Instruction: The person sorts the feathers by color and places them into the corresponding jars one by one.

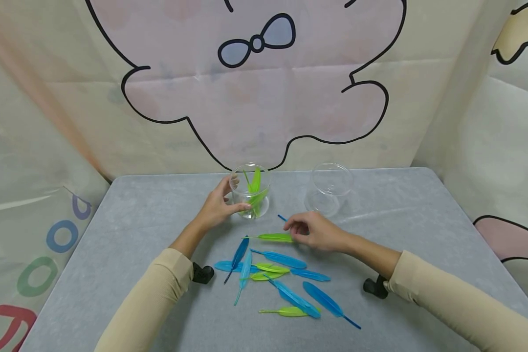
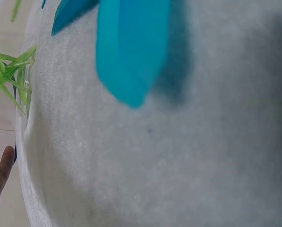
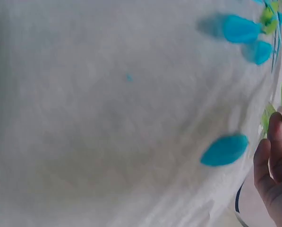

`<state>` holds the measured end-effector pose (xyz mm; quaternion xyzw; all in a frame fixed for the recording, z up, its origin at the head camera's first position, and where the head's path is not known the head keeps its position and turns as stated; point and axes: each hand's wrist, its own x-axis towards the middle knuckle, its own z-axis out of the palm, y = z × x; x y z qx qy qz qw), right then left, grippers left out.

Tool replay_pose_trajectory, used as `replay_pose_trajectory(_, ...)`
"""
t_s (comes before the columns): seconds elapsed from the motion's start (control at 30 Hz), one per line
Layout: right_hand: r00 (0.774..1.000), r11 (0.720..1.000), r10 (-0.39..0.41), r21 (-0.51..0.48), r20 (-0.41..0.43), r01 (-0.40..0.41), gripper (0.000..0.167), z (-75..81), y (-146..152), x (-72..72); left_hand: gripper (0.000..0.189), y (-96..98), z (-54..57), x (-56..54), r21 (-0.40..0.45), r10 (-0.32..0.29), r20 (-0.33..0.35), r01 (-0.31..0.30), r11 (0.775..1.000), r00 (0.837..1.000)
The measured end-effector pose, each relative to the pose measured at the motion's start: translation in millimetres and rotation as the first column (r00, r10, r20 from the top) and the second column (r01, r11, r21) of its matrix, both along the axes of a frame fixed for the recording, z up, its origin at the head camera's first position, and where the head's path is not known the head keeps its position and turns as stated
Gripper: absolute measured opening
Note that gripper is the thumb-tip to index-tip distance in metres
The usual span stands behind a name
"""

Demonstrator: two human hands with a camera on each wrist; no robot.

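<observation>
My left hand (image 1: pixel 217 205) holds a clear cup (image 1: pixel 235 198) by its left side, thumb across the front and fingers behind. Several green feathers (image 1: pixel 256 188) stand inside that cup; they also show in the left wrist view (image 2: pixel 4 71). To the right, my right hand (image 1: pixel 314 232) pinches the end of a green feather (image 1: pixel 275 237) just above the table; its fingers (image 3: pixel 276 142) meet the feather at the right wrist view's edge. A blue feather (image 1: pixel 282 218) pokes out from behind this hand, which hides most of it.
A second clear cup (image 1: pixel 330 195) stands at the back right. Several blue feathers (image 1: pixel 286 259) and green feathers (image 1: pixel 273 268) lie scattered and overlapping on the grey table (image 1: pixel 158 205) between my forearms. A printed cloth (image 1: pixel 255 107) hangs behind the table.
</observation>
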<state>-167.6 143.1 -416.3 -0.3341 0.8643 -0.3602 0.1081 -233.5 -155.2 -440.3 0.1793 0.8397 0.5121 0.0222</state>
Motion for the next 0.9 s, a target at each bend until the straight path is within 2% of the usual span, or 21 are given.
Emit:
replay_pose_trajectory(0.27,0.999,1.0,-0.011,0.026,-0.04,0.012,0.017,23.8,7.5,-11.9,0.093,0.2,-2.0,0.2,0.005,-0.009,-0.004,0.009,1.0,1.0)
replay_pose_trajectory(0.57,0.989,0.999,-0.03,0.035,-0.147,0.035,0.018,51.8,11.6,-24.9,0.092,0.4,-2.0,1.3,0.001,0.0,-0.002,0.0,1.0,1.0)
replay_pose_trajectory(0.9,0.982,0.997,-0.061,0.045,-0.176,0.07,0.019,74.3,9.8,-34.0,0.091,0.3,-2.2,1.4,0.007,-0.004,-0.007,0.004,1.0,1.0)
